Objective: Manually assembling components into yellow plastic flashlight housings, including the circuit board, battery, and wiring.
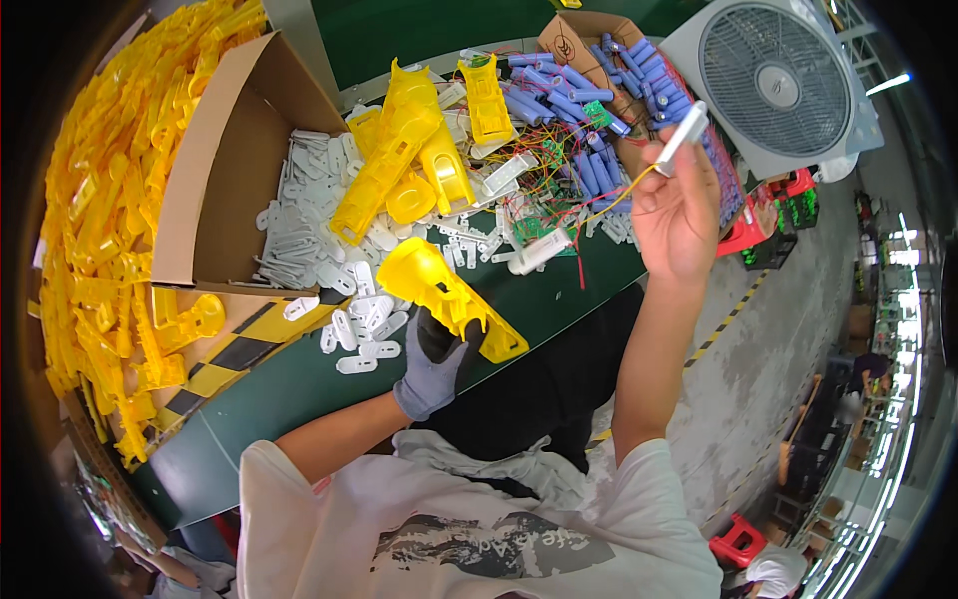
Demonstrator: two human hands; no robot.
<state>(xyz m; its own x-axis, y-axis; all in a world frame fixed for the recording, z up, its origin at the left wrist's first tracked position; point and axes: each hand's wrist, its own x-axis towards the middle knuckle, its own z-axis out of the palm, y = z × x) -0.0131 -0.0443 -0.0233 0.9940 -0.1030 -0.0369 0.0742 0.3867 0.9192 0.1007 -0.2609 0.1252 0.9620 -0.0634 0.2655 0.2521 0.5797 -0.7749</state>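
My left hand, in a grey glove with dark fingers, is closed around a yellow plastic housing above the table's near edge. The housing lies tilted, its hollow ribbed side partly showing. Raised on the right, my bare right hand pinches a small white plastic part between thumb and fingers. A yellow wire runs from near that hand down toward a white cylindrical piece on the table. Whether the wire joins both parts is hard to see.
Yellow housings lie stacked mid-table, beside a cardboard box with white plastic pieces. Blue cylindrical cells, thin wires and green circuit boards fill the back right. A fan stands beyond; more yellow housings heap at left.
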